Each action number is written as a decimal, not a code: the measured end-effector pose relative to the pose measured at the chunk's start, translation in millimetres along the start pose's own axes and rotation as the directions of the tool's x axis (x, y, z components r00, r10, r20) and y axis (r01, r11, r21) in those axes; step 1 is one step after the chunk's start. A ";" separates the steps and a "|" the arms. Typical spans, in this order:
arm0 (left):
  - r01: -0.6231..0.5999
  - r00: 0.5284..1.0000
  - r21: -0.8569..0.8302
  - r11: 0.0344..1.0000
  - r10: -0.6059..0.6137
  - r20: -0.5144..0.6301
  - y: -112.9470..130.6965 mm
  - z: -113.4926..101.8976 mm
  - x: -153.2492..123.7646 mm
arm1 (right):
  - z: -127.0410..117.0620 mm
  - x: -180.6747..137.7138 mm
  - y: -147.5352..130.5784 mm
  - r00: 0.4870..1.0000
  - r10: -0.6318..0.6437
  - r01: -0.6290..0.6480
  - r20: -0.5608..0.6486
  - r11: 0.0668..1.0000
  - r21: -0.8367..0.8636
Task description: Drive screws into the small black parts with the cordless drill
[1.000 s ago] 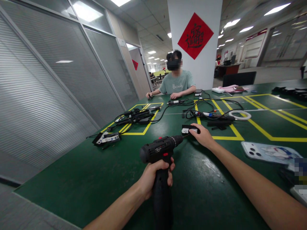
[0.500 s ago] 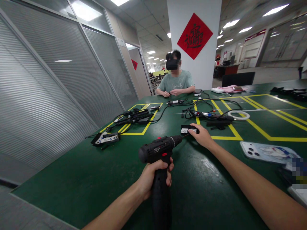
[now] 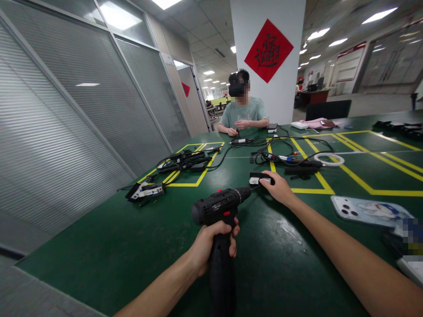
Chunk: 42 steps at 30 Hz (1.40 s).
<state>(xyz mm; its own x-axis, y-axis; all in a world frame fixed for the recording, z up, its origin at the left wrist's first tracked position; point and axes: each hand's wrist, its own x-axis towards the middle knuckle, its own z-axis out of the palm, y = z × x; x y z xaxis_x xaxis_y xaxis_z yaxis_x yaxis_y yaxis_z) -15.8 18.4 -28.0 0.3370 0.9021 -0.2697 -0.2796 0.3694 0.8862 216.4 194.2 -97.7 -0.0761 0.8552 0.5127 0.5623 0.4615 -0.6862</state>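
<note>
My left hand (image 3: pixel 214 244) is wrapped round the grip of a black cordless drill (image 3: pixel 218 206) with red switches. The drill points to the right, and its thin bit (image 3: pixel 255 188) reaches the near side of a small black block with a white label (image 3: pixel 255 180). Whether the tip sits in a screw or hole is too small to tell. My right hand (image 3: pixel 275 187) grips that block from its right end, thumb on the near face and fingers over the top. The block is at the green table (image 3: pixel 158 255).
Black cables and parts (image 3: pixel 188 160) lie in a yellow-taped area at left, beside a black-and-white part (image 3: pixel 145 191). More cabled tools (image 3: pixel 287 158) and a white ring (image 3: pixel 328 159) lie beyond my right hand. A phone (image 3: pixel 366 209) is at right. A person (image 3: pixel 244 110) sits opposite.
My hands, the drill and the block hold the same places. Across the table, the other person's hands have shifted slightly and the head has turned a little.
</note>
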 end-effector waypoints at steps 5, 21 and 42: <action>0.017 1.000 -0.021 1.000 -0.017 -0.008 0.0 -0.8 -0.7 | -1.0 -0.5 -0.9 1.000 0.012 -0.012 0.005 1.000 -0.006; 0.007 1.000 -0.019 1.000 -0.008 -0.011 -0.4 0.0 -0.1 | -2.9 -1.6 -4.3 1.000 0.029 -0.029 0.010 1.000 0.007; 0.012 1.000 -0.044 0.999 -0.013 -0.025 -1.5 1.7 1.2 | 0.3 -0.3 -0.7 1.000 0.019 -0.019 0.001 0.999 0.029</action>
<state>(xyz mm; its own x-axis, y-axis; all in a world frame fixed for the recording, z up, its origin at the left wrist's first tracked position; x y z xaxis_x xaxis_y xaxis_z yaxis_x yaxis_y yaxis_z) -13.4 18.5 -29.1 0.3181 0.9023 -0.2910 -0.3150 0.3901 0.8652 215.8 193.7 -97.5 -0.0660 0.8639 0.4994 0.5398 0.4518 -0.7102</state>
